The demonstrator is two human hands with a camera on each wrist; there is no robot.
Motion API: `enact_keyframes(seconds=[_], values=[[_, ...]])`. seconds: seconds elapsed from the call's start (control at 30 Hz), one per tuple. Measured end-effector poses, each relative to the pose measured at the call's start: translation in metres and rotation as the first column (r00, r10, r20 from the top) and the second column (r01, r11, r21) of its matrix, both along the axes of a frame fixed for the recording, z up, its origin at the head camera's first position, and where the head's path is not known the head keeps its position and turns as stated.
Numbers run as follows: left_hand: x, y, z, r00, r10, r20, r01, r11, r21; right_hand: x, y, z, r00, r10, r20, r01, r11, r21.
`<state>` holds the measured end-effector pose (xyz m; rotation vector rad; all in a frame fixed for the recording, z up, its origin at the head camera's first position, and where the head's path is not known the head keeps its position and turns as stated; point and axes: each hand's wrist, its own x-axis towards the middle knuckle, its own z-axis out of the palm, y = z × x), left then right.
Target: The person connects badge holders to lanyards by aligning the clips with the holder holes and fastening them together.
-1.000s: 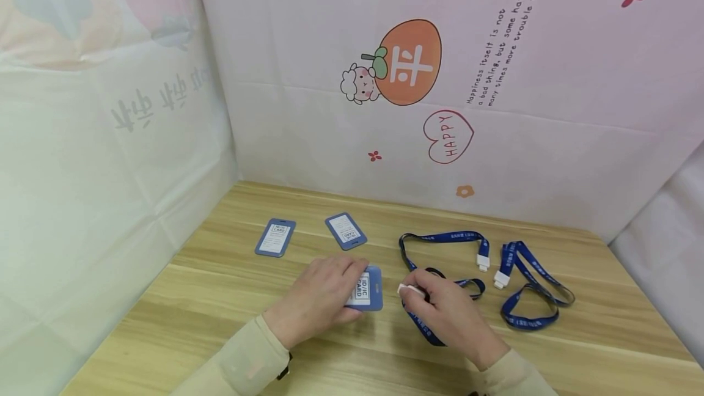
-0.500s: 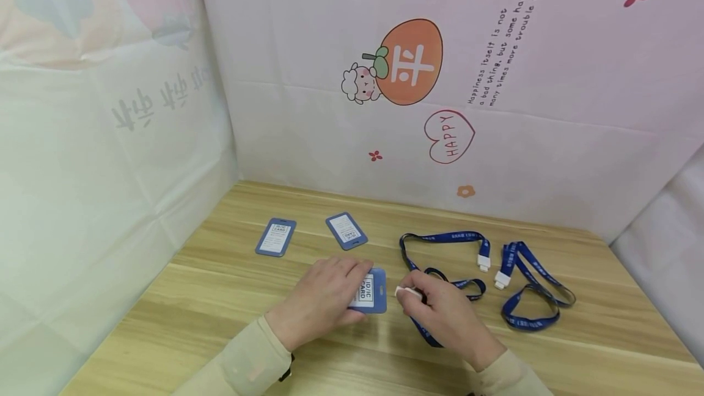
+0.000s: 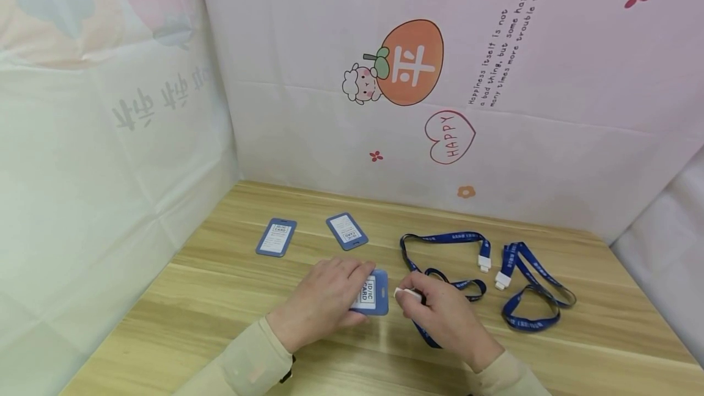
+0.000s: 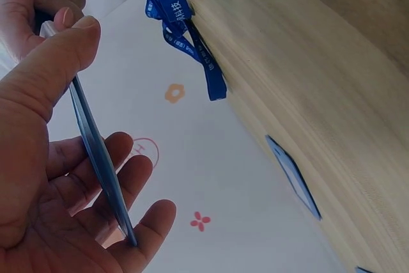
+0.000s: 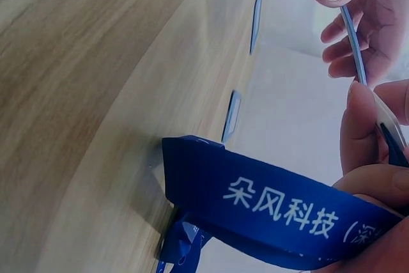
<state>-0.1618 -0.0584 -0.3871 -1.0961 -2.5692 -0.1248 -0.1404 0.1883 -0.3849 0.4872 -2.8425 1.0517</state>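
My left hand (image 3: 324,298) grips a blue card holder (image 3: 379,293) by its edges, thumb on one side and fingers on the other. Its slotted end points at my right hand (image 3: 445,313). That hand pinches the white clip (image 3: 407,294) of a blue lanyard (image 3: 426,333), close beside the slot. In the left wrist view the card holder (image 4: 96,139) shows edge-on between thumb and fingers. From the right wrist, the lanyard's strap (image 5: 275,206) with white lettering loops down from the hand toward the table.
Two more blue card holders, one at the left (image 3: 277,237) and one nearer the middle (image 3: 346,230), lie flat on the wooden table (image 3: 220,298). Lanyards with white clips lie at the right, one in the middle (image 3: 451,237) and one farther right (image 3: 528,286). Printed cloth (image 3: 330,127) stands behind the table.
The card holder in my left hand has moved slightly right, toward the white clip. My right hand has shifted a little left with the clip, narrowing the gap between them.
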Motion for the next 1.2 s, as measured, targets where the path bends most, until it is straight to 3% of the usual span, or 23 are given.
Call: enact_keyframes(seconds=[0.5,1.2], values=[[0.001,0.0023,0.0012,1.0,-0.01,-0.02,0.01,1.0,-0.009,0.0005,-0.0029,-0.0001,0.999,-0.003,0.046,0.004,1.0,-0.022],[0.0018,0.003,0.0011,1.0,-0.02,-0.022,0.02,1.0,-0.003,-0.0003,-0.0046,-0.0002,0.999,0.027,0.041,-0.025,0.999,-0.039]])
